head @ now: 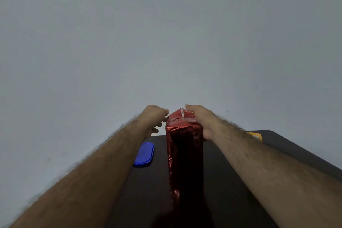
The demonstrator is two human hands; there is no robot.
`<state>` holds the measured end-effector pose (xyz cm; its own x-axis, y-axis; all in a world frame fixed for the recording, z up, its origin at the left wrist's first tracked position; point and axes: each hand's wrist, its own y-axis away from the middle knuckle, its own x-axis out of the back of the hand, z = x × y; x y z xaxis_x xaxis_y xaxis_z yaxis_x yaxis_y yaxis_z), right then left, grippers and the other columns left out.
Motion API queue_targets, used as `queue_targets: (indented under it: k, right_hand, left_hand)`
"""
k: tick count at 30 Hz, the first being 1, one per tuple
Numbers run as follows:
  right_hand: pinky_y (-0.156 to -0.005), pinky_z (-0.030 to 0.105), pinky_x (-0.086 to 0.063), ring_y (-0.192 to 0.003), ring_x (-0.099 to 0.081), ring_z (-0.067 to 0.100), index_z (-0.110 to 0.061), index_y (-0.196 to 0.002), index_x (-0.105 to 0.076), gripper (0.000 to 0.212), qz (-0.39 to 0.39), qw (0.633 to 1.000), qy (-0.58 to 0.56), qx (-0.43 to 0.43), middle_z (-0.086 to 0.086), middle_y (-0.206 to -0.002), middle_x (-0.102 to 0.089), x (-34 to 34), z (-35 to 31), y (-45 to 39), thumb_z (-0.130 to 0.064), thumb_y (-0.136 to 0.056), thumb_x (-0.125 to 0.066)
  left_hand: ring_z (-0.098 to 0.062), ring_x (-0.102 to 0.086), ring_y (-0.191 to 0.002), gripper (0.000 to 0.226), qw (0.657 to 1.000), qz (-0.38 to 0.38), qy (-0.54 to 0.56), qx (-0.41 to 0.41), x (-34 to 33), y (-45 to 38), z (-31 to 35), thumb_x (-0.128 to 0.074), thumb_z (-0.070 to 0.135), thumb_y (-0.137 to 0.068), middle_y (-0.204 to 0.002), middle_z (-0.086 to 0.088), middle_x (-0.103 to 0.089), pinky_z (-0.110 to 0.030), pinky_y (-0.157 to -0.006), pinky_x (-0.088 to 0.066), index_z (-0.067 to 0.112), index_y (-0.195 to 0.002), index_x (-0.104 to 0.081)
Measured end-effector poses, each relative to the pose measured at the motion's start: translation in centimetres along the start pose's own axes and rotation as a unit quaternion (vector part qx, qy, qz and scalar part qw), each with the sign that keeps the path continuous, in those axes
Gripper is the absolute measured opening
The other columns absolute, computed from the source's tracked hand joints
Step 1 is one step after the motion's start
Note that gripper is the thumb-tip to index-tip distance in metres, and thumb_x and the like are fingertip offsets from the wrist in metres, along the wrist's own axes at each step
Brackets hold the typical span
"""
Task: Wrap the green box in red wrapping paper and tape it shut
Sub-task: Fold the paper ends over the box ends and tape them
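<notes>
Left hand (154, 116) pinches flap edge, right hand (200, 120) grips far end of box (185, 153), paper (177, 118) loose; step: closing end fold; next: flatten flap, tape.

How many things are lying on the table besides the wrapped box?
2: a blue lid left of the box, and a yellow thing at the right, mostly behind the right arm. The arms may hide others.
</notes>
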<state>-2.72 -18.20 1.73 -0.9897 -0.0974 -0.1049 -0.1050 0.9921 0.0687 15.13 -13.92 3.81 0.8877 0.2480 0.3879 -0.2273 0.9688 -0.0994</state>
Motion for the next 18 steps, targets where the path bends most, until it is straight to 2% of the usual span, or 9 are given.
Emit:
queue_targets:
  k: [1, 3, 6, 9, 11, 15, 18]
  right_hand:
    - [-0.086, 0.044, -0.063, -0.090, -0.079, 0.031, -0.008, -0.115, -0.075, 0.040, -0.001, 1.000, -0.020, -0.011, 0.012, -0.104, -0.080, 0.2, -0.1, -0.1, -0.037, -0.087, -0.073]
    - [-0.073, 0.039, -0.063, -0.080, -0.077, 0.029, -0.005, -0.117, -0.073, 0.033, 0.008, 0.999, -0.036, -0.027, 0.012, -0.103, -0.079, 0.5, -0.2, 0.0, -0.027, -0.093, -0.066]
    - [-0.057, 0.034, -0.059, -0.068, -0.072, 0.027, -0.001, -0.111, -0.072, 0.019, 0.044, 0.999, -0.008, -0.016, 0.014, -0.097, -0.076, 0.6, -0.2, 0.3, -0.009, -0.094, -0.066]
    - [-0.062, 0.039, -0.063, -0.079, -0.077, 0.030, -0.006, -0.108, -0.078, 0.024, 0.061, 0.998, -0.027, 0.016, 0.017, -0.101, -0.078, 0.5, -0.1, 0.3, 0.006, -0.090, -0.067]
    - [-0.069, 0.040, -0.065, -0.088, -0.078, 0.032, -0.010, -0.104, -0.078, 0.031, 0.068, 0.995, -0.051, 0.052, 0.017, -0.102, -0.078, 0.3, 0.0, 0.5, 0.013, -0.088, -0.065]
    - [-0.063, 0.033, -0.062, -0.085, -0.079, 0.027, -0.011, -0.102, -0.077, 0.035, 0.065, 0.987, -0.088, 0.116, 0.012, -0.099, -0.080, 0.2, 0.8, 1.3, 0.018, -0.085, -0.067]
    - [-0.066, 0.032, -0.063, -0.088, -0.079, 0.026, -0.011, -0.099, -0.079, 0.030, 0.054, 0.983, -0.097, 0.146, 0.009, -0.095, -0.081, 0.2, 1.2, 1.9, 0.013, -0.086, -0.067]
  left_hand:
    - [-0.022, -0.059, -0.086, 0.021, 1.000, -0.006, 0.000, 0.003, 0.0, 0.0, 0.0, -0.063, 0.016, -0.097, -0.100, -0.010, -0.073, -0.034, -0.070, -0.048, 0.002, -0.107, -0.074]
    - [-0.022, -0.064, -0.089, 0.019, 1.000, -0.019, 0.004, 0.009, -0.1, 0.2, 0.1, -0.065, 0.014, -0.096, -0.099, -0.009, -0.075, -0.037, -0.077, -0.051, 0.002, -0.107, -0.075]
    - [-0.021, -0.068, -0.087, 0.013, 0.999, -0.021, 0.022, 0.014, -0.5, 0.5, 0.1, -0.068, 0.014, -0.098, -0.095, -0.006, -0.075, -0.042, -0.089, -0.055, 0.005, -0.104, -0.075]
    - [-0.022, -0.070, -0.084, 0.005, 0.998, -0.001, 0.064, -0.002, -1.0, 0.2, -0.1, -0.072, 0.004, -0.093, -0.089, -0.008, -0.076, -0.049, -0.099, -0.055, 0.006, -0.094, -0.077]
    - [-0.025, -0.071, -0.087, 0.008, 0.996, 0.009, 0.090, -0.015, -1.2, 0.1, -0.4, -0.075, 0.001, -0.089, -0.086, -0.009, -0.078, -0.049, -0.096, -0.056, 0.008, -0.087, -0.078]
    - [-0.024, -0.074, -0.090, 0.010, 0.990, 0.003, 0.129, -0.059, -1.3, 0.3, -0.9, -0.079, 0.004, -0.084, -0.095, -0.010, -0.081, -0.048, -0.093, -0.058, 0.012, -0.091, -0.080]
    - [-0.017, -0.075, -0.074, 0.014, 0.985, 0.009, 0.141, -0.100, -1.6, 1.2, -0.6, -0.076, -0.001, -0.090, -0.082, -0.005, -0.081, -0.029, -0.067, -0.060, 0.012, -0.087, -0.080]
